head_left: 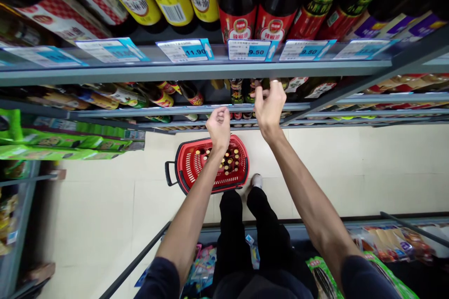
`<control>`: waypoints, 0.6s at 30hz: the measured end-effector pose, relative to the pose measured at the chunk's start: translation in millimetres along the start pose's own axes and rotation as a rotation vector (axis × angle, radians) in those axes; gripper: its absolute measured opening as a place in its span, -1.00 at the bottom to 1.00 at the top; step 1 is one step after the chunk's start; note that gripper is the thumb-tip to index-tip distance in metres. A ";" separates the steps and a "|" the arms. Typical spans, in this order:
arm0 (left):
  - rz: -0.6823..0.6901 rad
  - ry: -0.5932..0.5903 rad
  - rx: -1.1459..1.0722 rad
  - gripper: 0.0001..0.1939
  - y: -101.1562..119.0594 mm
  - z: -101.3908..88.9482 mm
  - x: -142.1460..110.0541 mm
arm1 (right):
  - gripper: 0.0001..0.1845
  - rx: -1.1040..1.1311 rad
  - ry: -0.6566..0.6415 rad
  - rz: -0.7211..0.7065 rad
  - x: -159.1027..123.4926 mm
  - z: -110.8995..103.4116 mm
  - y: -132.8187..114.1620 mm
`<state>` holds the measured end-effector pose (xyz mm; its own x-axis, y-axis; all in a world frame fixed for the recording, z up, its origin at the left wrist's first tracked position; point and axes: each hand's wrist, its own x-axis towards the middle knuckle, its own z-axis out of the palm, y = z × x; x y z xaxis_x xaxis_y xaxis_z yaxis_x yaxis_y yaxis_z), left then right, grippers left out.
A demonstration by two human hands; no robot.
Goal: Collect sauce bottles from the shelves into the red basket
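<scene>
Loosely curled in front of a lower shelf edge is my left hand [219, 127], with nothing visible in its fingers. My right hand [271, 106] reaches into the lower shelf, its thumb and fingers apart. Just left of its thumb stands a small dark sauce bottle [251, 89] with a patterned label. Another small bottle [236, 91] of the same look is beside that one. Whether my fingertips touch a bottle is unclear. Below my left hand, a red shopping basket [189, 168] sits on the floor, with several small yellow-capped bottles [228, 164] inside.
Overhead, the upper shelf edge [217, 73] carries price tags and large bottles. A slanted shelf divider [336, 79] runs to my right. Green packets [63, 138] jut out at the left. A shelf with bagged goods [393, 238] is close behind my legs.
</scene>
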<state>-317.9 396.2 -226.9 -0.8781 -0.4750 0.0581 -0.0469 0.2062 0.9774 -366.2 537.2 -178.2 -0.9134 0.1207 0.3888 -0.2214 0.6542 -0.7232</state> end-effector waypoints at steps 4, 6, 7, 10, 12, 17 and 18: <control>0.111 -0.073 0.145 -0.77 -8.5 -1.0 9.9 | -0.52 0.029 -0.055 -0.008 -42.9 -8.0 10.1; 0.178 -0.136 0.250 -0.77 -12.9 -0.4 17.4 | -0.58 0.020 -0.157 -0.017 -53.9 -7.4 25.1; 0.205 -0.160 0.297 -0.77 -15.1 0.3 20.9 | -0.60 0.006 -0.206 -0.028 -54.9 -5.7 33.5; 0.243 -0.187 0.379 -0.77 -20.5 3.9 27.8 | -0.62 -0.064 -0.278 -0.057 -44.7 2.3 54.0; 0.246 -0.192 0.388 -0.78 -22.4 7.1 29.7 | -0.63 -0.114 -0.292 -0.075 -34.5 6.9 60.2; 0.233 -0.190 0.361 -0.87 -22.5 13.8 33.6 | -0.69 -0.225 -0.357 -0.096 -22.7 10.2 58.5; 0.234 -0.194 0.359 -0.88 -22.5 14.4 34.8 | -0.70 -0.245 -0.370 -0.099 -22.3 10.1 57.5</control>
<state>-354.2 387.4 -249.8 -0.9557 -0.2189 0.1965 0.0316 0.5877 0.8085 -362.0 564.6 -234.2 -0.9625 -0.1969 0.1868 -0.2669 0.8121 -0.5189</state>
